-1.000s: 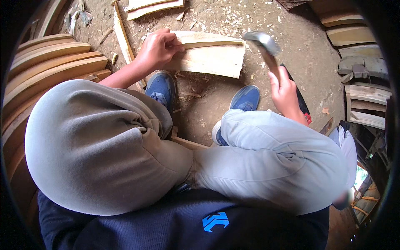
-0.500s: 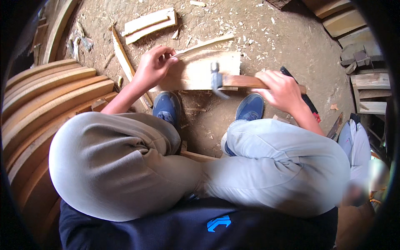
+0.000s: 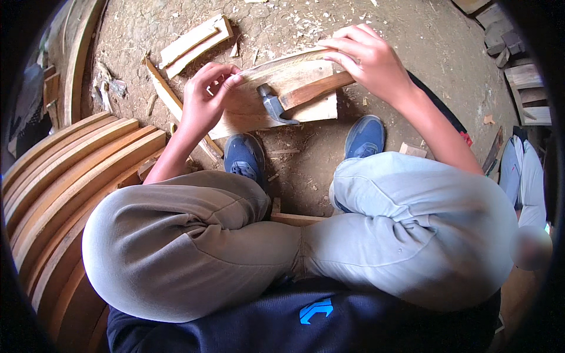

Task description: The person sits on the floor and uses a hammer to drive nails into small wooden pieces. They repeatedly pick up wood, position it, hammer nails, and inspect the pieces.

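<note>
A thin, slightly curved wooden strip (image 3: pixel 281 62) stretches between my two hands above the far edge of a flat pale board (image 3: pixel 240 113). My left hand (image 3: pixel 203 89) pinches the strip's left end between thumb and fingers. At the other end my right hand (image 3: pixel 372 63) grips it, fingers closed over it. On the board rests a claw hammer (image 3: pixel 313 90), its head toward the left and its wooden handle running up under my right hand. Neither hand appears to hold the hammer.
Curved wooden planks (image 3: pixel 88 156) are stacked at my left. A narrow wood strip (image 3: pixel 166 93) and two short pale pieces (image 3: pixel 197 46) lie on the dirt floor among shavings. My blue shoes (image 3: pixel 246 157) flank the board's near side. Wooden blocks (image 3: pixel 527 91) and another person's legs (image 3: pixel 524 170) are at right.
My right hand has let go of the hammer, which now lies on the board, and has moved up to the strip's right end. My left hand still pinches the left end.
</note>
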The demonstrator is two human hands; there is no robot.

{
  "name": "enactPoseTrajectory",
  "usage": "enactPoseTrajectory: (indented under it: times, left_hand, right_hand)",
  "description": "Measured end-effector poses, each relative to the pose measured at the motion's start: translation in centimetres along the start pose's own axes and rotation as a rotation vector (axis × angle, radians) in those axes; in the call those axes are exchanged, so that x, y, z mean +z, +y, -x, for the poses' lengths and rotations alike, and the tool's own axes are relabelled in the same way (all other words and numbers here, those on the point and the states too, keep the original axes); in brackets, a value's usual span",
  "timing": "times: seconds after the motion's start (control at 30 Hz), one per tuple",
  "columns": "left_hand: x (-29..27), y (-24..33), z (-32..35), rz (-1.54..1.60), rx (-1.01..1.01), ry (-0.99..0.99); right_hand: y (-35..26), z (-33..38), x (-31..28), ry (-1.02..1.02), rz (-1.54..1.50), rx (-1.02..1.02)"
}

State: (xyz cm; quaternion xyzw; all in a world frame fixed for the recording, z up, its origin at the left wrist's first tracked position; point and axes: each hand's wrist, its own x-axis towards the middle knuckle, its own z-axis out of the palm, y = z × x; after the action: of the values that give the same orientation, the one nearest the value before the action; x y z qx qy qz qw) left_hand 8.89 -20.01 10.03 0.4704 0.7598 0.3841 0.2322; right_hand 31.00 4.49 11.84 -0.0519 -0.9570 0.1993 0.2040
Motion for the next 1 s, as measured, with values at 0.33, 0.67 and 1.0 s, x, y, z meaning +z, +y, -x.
enactPoseTrajectory:
  times: [0.33, 0.67, 1.0]
  left_hand:
    - [-0.3, 0.1, 0.1, 0.09, -0.013, -0.096]
    - [0.8, 0.4, 0.4, 0.292, -0.122, -0.168]
    - [0.2, 1.8, -0.3, -0.136, -0.13, -0.156]
  right_hand:
    - [-0.1, 0.3, 0.4, 0.18, 0.09, -0.094]
    - [-1.4, -0.8, -0.9, 0.211, 0.206, -0.091]
    - [-2.3, -1.1, -0.1, -0.121, -0.177, 0.328]
